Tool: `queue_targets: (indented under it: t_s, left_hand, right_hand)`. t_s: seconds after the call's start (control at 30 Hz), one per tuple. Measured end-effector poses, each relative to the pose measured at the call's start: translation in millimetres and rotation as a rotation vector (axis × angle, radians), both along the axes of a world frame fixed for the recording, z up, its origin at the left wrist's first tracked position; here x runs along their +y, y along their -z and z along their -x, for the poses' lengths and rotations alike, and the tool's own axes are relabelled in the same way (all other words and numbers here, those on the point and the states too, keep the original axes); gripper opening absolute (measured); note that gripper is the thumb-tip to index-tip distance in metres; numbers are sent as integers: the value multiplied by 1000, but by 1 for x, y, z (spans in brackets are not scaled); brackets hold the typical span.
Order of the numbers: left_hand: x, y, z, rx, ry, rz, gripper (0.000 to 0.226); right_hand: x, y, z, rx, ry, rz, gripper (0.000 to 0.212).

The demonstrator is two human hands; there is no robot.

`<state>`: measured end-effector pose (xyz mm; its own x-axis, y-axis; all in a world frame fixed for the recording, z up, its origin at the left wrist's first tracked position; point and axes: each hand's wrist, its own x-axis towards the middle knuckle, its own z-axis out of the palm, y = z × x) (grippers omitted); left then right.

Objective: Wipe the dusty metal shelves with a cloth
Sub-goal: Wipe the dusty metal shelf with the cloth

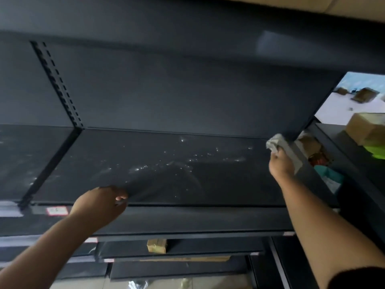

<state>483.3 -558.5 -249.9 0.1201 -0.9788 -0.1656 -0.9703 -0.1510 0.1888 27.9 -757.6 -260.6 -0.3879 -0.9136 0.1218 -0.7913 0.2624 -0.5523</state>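
The fingers [274,154] of the right hand [280,165] were closed around a crumpled grey cloth [274,143], which bunched out above the knuckles at the far right corner of the shelf [166,174]. The cloth sat against the pale grey end piece [291,155] that ran along the shelf's right edge, close to where the shelf met the back panel [187,97]. The right forearm reached up from the lower right of the view, with a dark sleeve at its edge.

The fingers [121,198] of the left hand [100,203] were curled over the front lip of the same shelf, gripping its edge and holding nothing else; a fingertip or two showed on the top surface. The left forearm came up from the lower left.

The shelf was dark metal, its top streaked with pale dust smears and bright specks across the middle and right. A slotted upright [58,84] stood at the rear left, dividing this bay from the neighbouring shelf [25,159], which was also smeared. A red-bordered label [56,211] was stuck on the front rail left of the left hand.

Lower shelves showed beneath, one carrying a small cardboard box [156,245]. To the right, beyond the end piece, lay cardboard boxes [366,128] and something bright green [378,151].
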Motion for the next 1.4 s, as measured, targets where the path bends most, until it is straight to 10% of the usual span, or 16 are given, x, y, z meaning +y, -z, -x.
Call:
queue_targets:
  t_s: [0.23, 0.43, 0.5, 0.67, 0.8, 1.07, 1.23, 1.4]
  left_hand:
    - [-4, 9, 2, -44, -25, 49, 24]
    - [-1, 11, 9, -54, -28, 41, 30]
    - [-1, 10, 8, -40, -23, 34, 30]
    - [0, 2, 7, -5, 7, 22, 32]
    - [2, 3, 3, 13, 32, 25, 35]
    - [29, 25, -38, 136, 234, 84, 50]
    - [49, 36, -83, 140, 195, 180, 49]
    - [57, 31, -124, 8, 169, 179, 46]
  right_hand:
    - [8, 36, -201, 135, -447, -55, 37]
    - [23, -14, -281, -1186, -529, -393, 28]
    - [9, -27, -254, -1297, -457, -366, 32]
    - [-40, -43, -149, -1142, -132, 45, 24]
    - [-43, -36, -105, -507, 48, 287, 29]
    - [-36, 35, -261, 186, -395, -129, 39]
    - [2, 11, -409, -378, -798, -279, 35]
    - [12, -24, -438, -1083, -523, -362, 20]
